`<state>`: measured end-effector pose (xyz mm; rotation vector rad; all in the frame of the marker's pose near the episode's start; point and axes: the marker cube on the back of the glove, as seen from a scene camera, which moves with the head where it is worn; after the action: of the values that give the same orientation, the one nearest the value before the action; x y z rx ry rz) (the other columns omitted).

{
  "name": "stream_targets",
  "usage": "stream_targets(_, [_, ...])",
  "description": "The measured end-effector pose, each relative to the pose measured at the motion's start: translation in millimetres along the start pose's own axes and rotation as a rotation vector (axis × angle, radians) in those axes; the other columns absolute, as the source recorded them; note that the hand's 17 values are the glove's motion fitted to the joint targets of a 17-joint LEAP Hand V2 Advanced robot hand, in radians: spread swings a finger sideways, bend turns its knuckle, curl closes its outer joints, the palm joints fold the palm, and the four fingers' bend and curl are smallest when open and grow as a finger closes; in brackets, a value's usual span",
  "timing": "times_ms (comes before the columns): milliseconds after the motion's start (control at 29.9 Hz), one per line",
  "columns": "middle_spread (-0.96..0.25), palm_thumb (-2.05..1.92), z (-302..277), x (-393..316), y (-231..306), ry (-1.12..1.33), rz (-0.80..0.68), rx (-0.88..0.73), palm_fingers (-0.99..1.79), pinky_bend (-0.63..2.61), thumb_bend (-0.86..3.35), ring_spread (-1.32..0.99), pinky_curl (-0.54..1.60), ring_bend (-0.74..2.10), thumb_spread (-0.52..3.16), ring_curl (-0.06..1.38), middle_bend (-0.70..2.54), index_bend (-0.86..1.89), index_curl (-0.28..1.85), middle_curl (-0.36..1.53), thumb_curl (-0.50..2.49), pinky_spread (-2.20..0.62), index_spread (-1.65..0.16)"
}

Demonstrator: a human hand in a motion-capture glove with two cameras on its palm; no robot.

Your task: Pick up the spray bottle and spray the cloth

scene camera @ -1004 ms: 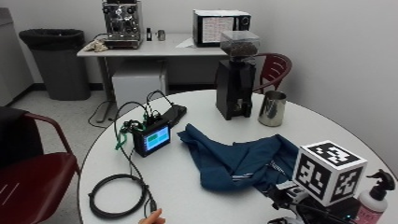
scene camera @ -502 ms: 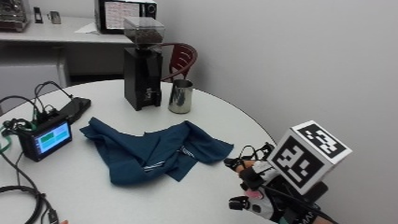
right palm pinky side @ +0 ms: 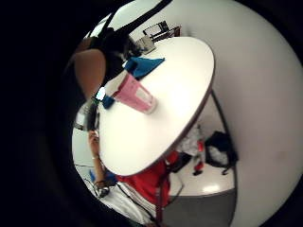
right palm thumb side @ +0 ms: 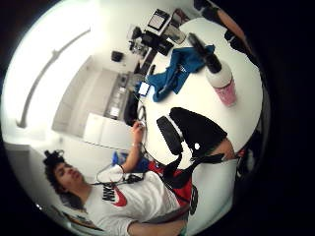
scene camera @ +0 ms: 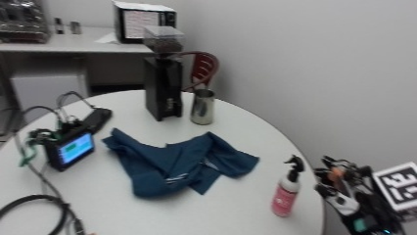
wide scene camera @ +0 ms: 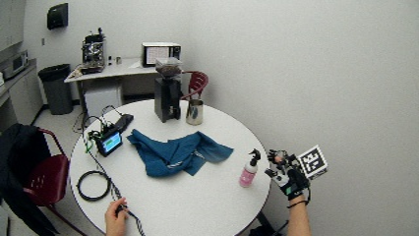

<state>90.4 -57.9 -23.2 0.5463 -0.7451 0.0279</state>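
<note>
A pink spray bottle with a black nozzle stands upright near the right edge of the round white table. A rumpled blue cloth lies at the table's middle, left of the bottle. My gloved right hand hovers past the table's edge, just right of the bottle, fingers spread, touching nothing. The wide outside view shows the same gap between the hand and the bottle. Both palm views look at the bottle with the cloth behind it.
At the back of the table stand a black coffee grinder and a steel cup. A small screen device and a coiled cable lie on the left. The person's bare left hand rests at the front edge.
The outside camera has swung to the right. The gloved hand, which overlapped the bottle half a second ago, is now to the bottle's right with a gap. Bottle and cloth lie unmoved.
</note>
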Motion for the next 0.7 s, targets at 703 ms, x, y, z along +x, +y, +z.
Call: stream_targets(703, [-0.06,0.68,-214.1,158.8,289.5,-0.062,0.471,0.482,0.67,0.41,-0.01,-0.02,0.35,0.39,1.03,0.33,0.34,0.14,0.18,0.38,0.29,0.20,-0.32])
